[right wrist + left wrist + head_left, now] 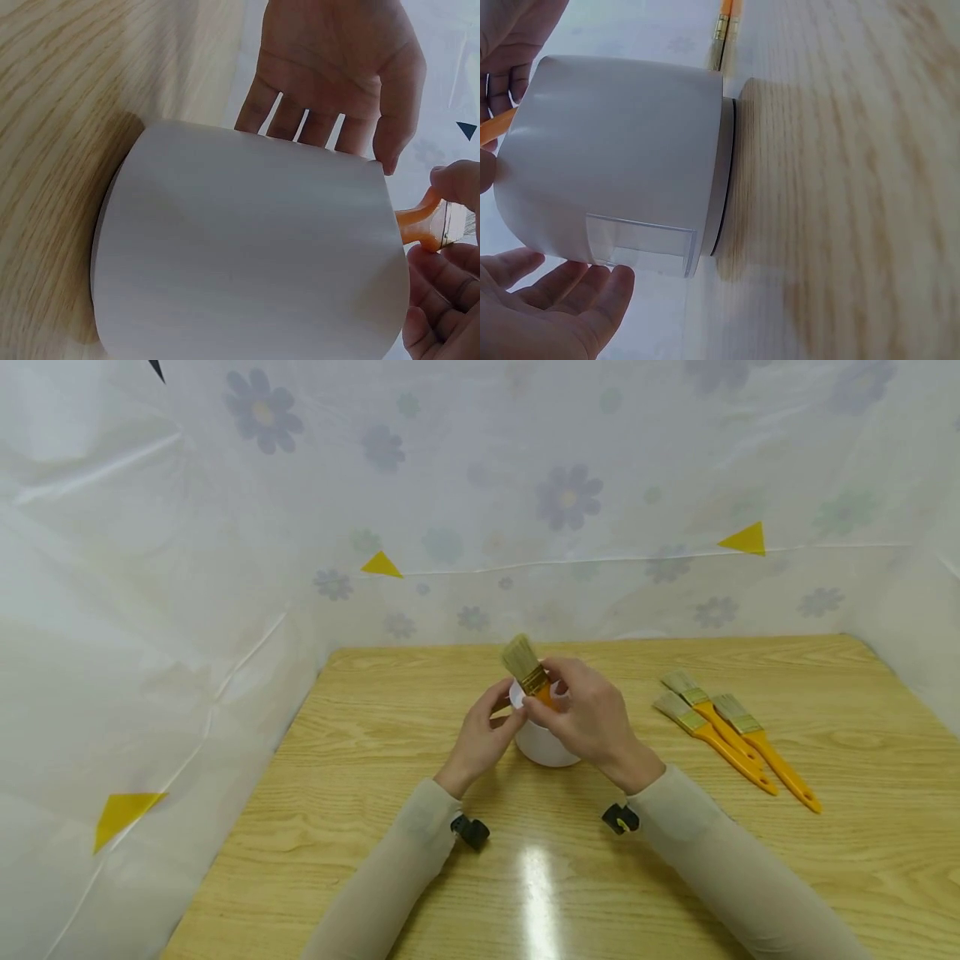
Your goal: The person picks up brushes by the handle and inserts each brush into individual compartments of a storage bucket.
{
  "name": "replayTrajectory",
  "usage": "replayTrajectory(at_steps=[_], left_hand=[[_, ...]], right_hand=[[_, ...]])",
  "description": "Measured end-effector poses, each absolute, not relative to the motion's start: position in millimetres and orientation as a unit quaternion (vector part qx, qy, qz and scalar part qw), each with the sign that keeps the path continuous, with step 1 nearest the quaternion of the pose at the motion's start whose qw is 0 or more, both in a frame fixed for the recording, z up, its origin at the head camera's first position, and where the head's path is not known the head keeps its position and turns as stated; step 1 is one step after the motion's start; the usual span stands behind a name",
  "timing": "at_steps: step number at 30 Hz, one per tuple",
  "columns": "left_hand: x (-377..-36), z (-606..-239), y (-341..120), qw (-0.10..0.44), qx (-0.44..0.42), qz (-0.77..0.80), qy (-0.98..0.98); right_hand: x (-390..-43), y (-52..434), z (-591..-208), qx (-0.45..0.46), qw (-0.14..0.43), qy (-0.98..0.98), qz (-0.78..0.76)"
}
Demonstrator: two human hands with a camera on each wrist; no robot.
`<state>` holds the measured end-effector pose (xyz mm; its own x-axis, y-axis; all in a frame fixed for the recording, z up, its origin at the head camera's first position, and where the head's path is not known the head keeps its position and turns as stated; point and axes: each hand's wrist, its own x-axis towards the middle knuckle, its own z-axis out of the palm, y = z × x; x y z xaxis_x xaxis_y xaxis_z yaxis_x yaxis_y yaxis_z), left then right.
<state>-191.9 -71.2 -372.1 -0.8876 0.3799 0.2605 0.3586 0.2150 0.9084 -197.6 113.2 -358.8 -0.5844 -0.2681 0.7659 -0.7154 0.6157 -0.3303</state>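
Note:
A white cylindrical container (pixel 548 748) stands upright on the wooden table; a clear rectangular label pocket (pixel 641 244) shows on its side in the left wrist view. My left hand (pixel 486 737) holds it at the left, with fingers against the side wall and the thumb by the rim. In my right hand (pixel 592 714) is a flat paintbrush (pixel 525 662), pinched near the metal band. Its bristles point up, and the orange handle (pixel 411 223) goes down into the container's mouth. The handle's lower end is hidden inside.
Three more paintbrushes with orange handles (pixel 731 747) lie close together on the table (pixel 390 693) at the right, bristles toward the back. Pale plastic sheeting (pixel 465 510) with flower prints and yellow triangles (pixel 744 538) encloses the back and sides.

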Motion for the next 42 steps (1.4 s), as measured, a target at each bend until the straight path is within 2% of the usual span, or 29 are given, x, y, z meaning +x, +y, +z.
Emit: replayTrajectory(at_steps=[10, 24, 42], left_hand=[[-193.0, -373.0, -70.3, 0.002, 0.234, 0.585, 0.776], [-195.0, -374.9, -72.6, 0.029, 0.245, 0.603, 0.759], [-194.4, -375.4, -73.1, 0.031, 0.252, 0.581, 0.773]], right_hand=[[-197.9, 114.6, -361.8, 0.301, 0.367, -0.829, 0.296], [-198.9, 113.4, -369.1, 0.305, 0.359, -0.832, 0.293], [-198.7, 111.4, -375.4, 0.286, 0.358, -0.844, 0.279]])
